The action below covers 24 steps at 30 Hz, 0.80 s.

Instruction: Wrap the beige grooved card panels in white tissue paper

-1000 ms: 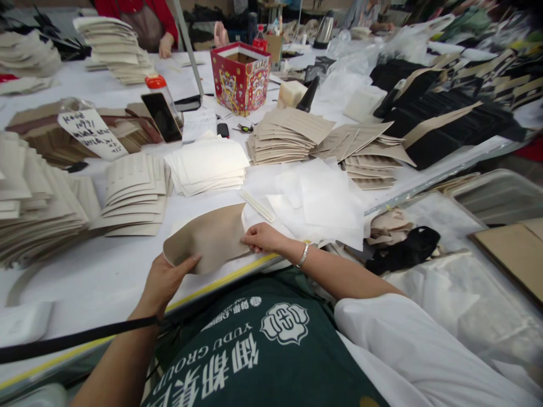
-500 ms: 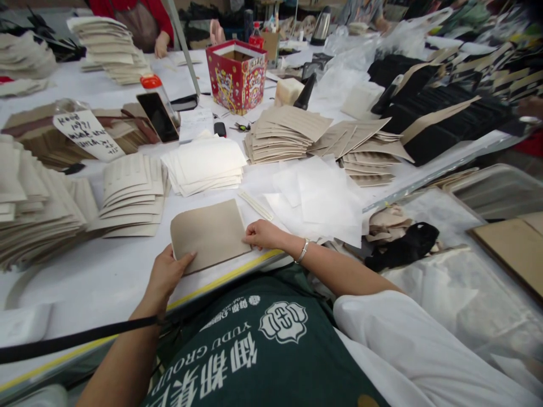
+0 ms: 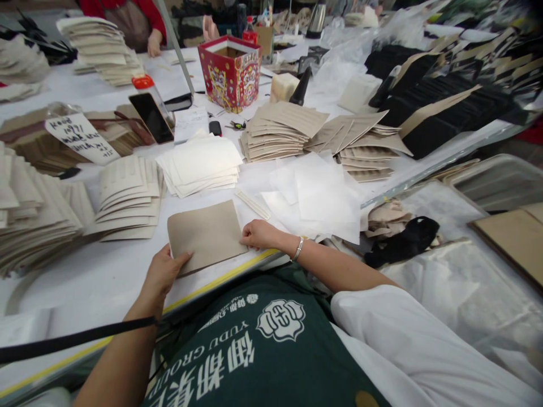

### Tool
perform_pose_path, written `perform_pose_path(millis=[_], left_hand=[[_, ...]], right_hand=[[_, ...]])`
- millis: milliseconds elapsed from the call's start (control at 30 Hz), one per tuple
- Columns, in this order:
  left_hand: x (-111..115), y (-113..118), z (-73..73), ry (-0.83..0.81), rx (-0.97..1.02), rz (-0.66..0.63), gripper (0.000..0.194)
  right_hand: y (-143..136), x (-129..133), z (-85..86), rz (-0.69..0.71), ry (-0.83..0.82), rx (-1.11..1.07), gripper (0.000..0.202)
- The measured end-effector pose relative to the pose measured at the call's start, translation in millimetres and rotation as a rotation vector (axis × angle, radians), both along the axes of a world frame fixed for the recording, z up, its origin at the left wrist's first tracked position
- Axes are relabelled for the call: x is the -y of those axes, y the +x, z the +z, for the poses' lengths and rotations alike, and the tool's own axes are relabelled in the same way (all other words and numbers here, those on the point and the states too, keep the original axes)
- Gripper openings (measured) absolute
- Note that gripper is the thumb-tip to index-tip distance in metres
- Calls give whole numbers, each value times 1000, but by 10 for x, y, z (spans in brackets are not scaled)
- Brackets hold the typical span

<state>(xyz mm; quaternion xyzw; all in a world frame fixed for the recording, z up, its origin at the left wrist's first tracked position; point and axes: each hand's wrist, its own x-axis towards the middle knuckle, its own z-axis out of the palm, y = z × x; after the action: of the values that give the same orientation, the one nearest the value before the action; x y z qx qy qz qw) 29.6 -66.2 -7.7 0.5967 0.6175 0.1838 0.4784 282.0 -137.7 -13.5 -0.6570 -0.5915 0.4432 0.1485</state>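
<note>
A flat beige panel (image 3: 207, 234), like leather or fabric, lies at the table's front edge between my hands. My left hand (image 3: 164, 270) grips its lower left corner, thumb on top and fingers underneath. At its right edge, my right hand (image 3: 259, 233) pinches the side with curled fingers. Just beyond the panel are a stack of white sheets (image 3: 199, 164) and a narrow pale strip (image 3: 253, 204). Thin translucent white sheets (image 3: 324, 195) are spread to the right of the strip. A fanned pile of off-white panels (image 3: 129, 195) sits to the left.
Tan panel stacks (image 3: 282, 130) lie farther back, near a red patterned box (image 3: 231, 73). A phone (image 3: 151, 117) leans against a container at the left. Black pieces (image 3: 441, 113) are heaped at the right. A co-worker in a red sleeve (image 3: 156, 20) is across the table.
The view has shifted slightly, so most things appear a little farther left. Both hands keep their hold on the beige panel, which lies nearly as before.
</note>
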Motion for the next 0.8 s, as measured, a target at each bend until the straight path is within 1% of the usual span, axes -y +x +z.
perform_pose_path(millis=[100,333,467,567,800], left_hand=[[0,0,-5,8,-28,8,41],[-28,-33,-72,-4,-2,10,43],[-20,-17,-67,-3,23,30,42],[-14,-14,-66,14,-2,34,40],[-29,-27,-83,11,-12,25,42]], right_hand=[[-1,9,-4,-1,-3,7,14],[23,24,-20,24,-21,-10,14],[17,28,7,44,2,49,16],[6,29,35,51,14,92,18],[-4,31,67,44,-25,82,19]])
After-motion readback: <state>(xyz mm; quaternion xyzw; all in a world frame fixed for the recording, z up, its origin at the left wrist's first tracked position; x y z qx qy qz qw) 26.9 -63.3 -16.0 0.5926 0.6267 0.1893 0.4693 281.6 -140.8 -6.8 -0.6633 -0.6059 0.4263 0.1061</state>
